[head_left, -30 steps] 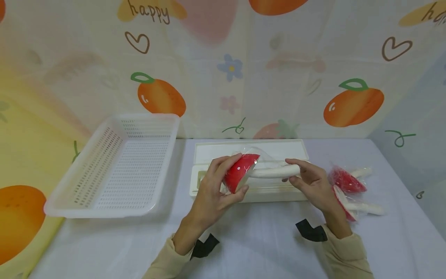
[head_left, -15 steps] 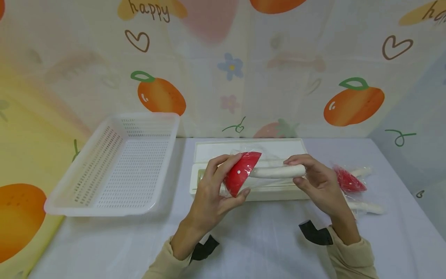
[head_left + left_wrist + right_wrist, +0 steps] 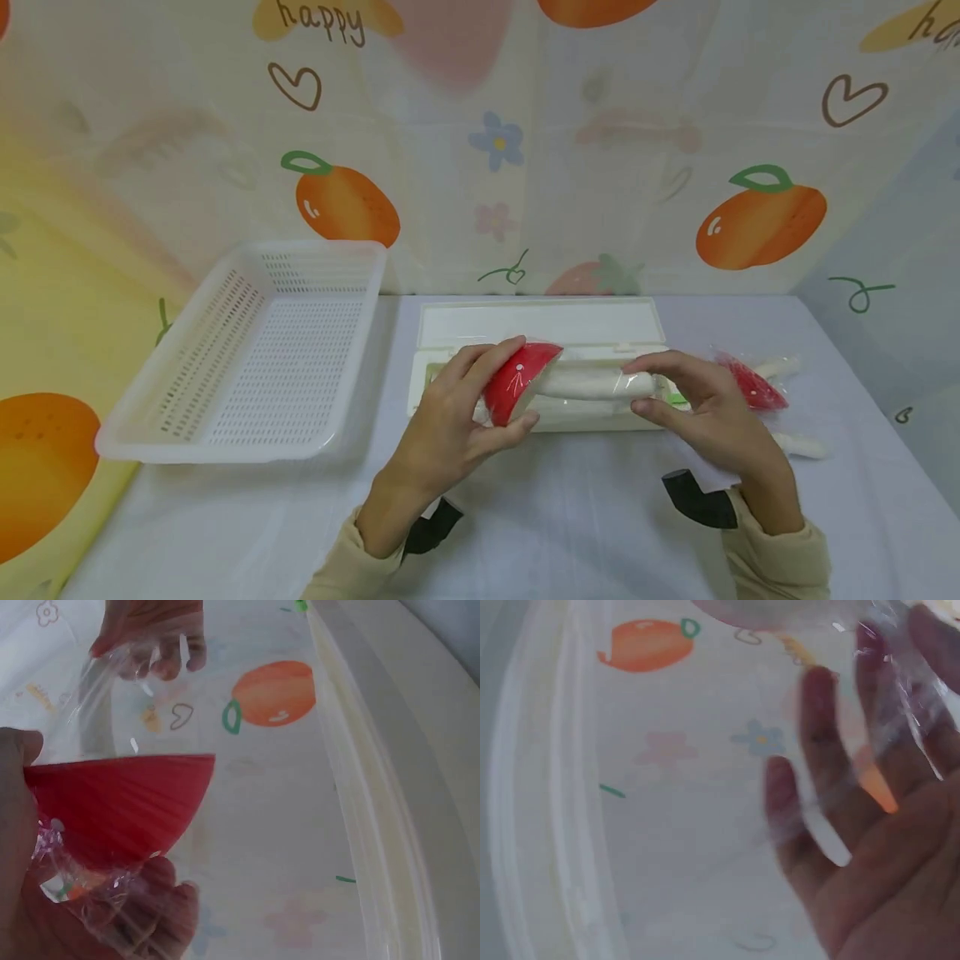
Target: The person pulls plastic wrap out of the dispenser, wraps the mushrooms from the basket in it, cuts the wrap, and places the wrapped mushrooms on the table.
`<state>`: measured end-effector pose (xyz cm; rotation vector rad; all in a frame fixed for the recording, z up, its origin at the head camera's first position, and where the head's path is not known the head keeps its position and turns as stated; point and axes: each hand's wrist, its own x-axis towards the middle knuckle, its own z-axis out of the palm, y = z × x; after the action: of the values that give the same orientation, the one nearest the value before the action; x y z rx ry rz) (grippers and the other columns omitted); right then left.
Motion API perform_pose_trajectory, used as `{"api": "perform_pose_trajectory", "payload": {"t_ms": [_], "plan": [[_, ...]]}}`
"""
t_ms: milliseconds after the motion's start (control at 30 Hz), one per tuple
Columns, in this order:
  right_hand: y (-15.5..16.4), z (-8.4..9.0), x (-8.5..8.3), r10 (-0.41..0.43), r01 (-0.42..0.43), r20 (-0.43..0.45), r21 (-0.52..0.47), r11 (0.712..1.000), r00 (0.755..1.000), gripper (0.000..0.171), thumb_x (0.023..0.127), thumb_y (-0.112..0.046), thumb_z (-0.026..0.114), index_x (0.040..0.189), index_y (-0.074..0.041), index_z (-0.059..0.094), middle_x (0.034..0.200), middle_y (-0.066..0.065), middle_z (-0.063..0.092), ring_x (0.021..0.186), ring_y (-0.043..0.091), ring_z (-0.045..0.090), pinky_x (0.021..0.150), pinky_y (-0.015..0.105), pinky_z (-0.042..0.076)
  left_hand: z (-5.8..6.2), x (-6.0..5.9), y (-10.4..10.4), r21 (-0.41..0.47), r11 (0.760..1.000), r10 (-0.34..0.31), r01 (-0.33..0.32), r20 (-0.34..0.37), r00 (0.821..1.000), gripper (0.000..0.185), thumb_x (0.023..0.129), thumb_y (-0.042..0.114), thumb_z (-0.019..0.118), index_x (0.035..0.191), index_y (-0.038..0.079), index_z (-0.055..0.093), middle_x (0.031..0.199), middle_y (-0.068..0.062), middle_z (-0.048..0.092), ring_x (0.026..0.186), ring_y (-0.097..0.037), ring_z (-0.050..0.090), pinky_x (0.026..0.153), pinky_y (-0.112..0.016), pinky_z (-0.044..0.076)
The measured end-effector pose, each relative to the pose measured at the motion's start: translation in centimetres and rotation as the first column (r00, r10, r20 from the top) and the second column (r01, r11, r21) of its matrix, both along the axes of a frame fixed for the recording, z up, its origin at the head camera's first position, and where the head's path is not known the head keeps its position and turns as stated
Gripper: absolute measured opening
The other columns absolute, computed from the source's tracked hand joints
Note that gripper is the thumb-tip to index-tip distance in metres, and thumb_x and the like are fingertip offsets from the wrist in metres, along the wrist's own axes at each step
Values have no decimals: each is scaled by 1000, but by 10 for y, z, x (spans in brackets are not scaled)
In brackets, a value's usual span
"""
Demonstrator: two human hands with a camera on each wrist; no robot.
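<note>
A mushroom with a red, white-dotted cap (image 3: 517, 379) and a white stem (image 3: 592, 383) is held level over a white lidded case (image 3: 540, 321), in clear plastic wrap (image 3: 142, 697). My left hand (image 3: 442, 442) grips its cap from the left, thumb below and fingers above. Around the stem's right end my right hand (image 3: 720, 417) has its thumb and index finger, one on each side. In the right wrist view, film crosses the right hand's spread other fingers (image 3: 825, 735); its thumb is hidden there.
A white perforated basket (image 3: 300, 367) stands on the left of the white-covered table (image 3: 555, 517). Wrapped mushrooms (image 3: 757, 383) lie at the right, partly behind my right hand. The case's lid stands raised at the back, before a printed cloth backdrop (image 3: 577, 167).
My right hand has slid right along the stem to its end. The mushroom has dipped slightly. My left hand keeps its grip on the cap.
</note>
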<state>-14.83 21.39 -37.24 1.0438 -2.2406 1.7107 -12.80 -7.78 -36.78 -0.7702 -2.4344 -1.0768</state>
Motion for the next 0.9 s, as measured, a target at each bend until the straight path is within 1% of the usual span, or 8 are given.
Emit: {"api": "perform_pose_trajectory", "payload": {"t_ms": [67, 200, 400, 500, 633, 767, 833, 900], "plan": [[4, 3, 3, -14, 11, 39, 92, 996, 999, 40, 81, 16, 69, 116, -2, 65, 114, -10, 68, 107, 6, 59, 101, 14, 44, 1, 1, -2, -92, 995, 22, -23, -14, 1000, 69, 79, 34, 82, 140, 20, 53, 122, -5, 62, 107, -17, 58, 78, -27, 59], [9, 7, 7, -25, -8, 135, 237, 971, 990, 35, 84, 4, 73, 115, -12, 66, 112, -8, 66, 104, 9, 57, 87, 20, 53, 2, 3, -3, -241, 969, 50, -59, -46, 998, 66, 77, 46, 81, 133, 19, 60, 114, -2, 68, 100, -16, 59, 80, -29, 54], [8, 5, 6, 24, -121, 255, 373, 920, 967, 28, 89, -13, 73, 113, -21, 60, 104, -5, 63, 98, 12, 61, 83, 25, 54, -4, 2, 1, -364, 930, 77, -49, 62, 995, 58, 83, 52, 71, 129, 18, 62, 107, 0, 69, 102, -15, 60, 77, -28, 52], [4, 1, 4, 43, -178, 292, 452, 874, 955, 30, 89, -24, 74, 115, -21, 59, 102, -7, 63, 95, 9, 61, 83, 24, 54, -9, 0, 4, -413, 910, 82, -20, 133, 988, 55, 86, 54, 67, 128, 18, 62, 103, -1, 69, 97, -15, 59, 73, -26, 50], [-2, -6, -1, 87, -280, 371, 506, 816, 924, 34, 90, -30, 73, 118, -17, 61, 102, -5, 64, 91, 6, 60, 80, 24, 54, -16, -4, 7, -481, 876, 72, 36, 206, 976, 57, 86, 58, 65, 128, 19, 60, 104, 0, 67, 93, -14, 57, 76, -28, 50], [-5, -10, -6, 111, -336, 412, 528, 780, 904, 33, 91, -29, 71, 119, -13, 66, 101, -3, 66, 85, 5, 58, 74, 22, 54, -21, -6, 6, -495, 861, 17, 117, 258, 966, 69, 81, 63, 70, 133, 20, 57, 111, -1, 65, 97, -14, 57, 83, -32, 51], [-6, -12, -9, 115, -348, 420, 534, 771, 900, 33, 92, -29, 70, 120, -12, 67, 102, -4, 67, 85, 3, 57, 73, 21, 53, -23, -8, 3, -471, 865, -22, 176, 315, 949, 75, 78, 62, 75, 137, 20, 55, 116, -1, 63, 102, -15, 56, 86, -33, 51], [-5, -14, -11, 121, -356, 424, 537, 765, 898, 32, 92, -29, 70, 119, -12, 68, 100, -4, 68, 84, 3, 56, 71, 21, 52, -23, -10, -2, -428, 873, -53, 235, 395, 917, 81, 74, 55, 81, 141, 21, 52, 122, -1, 61, 108, -16, 54, 89, -34, 51]]}}
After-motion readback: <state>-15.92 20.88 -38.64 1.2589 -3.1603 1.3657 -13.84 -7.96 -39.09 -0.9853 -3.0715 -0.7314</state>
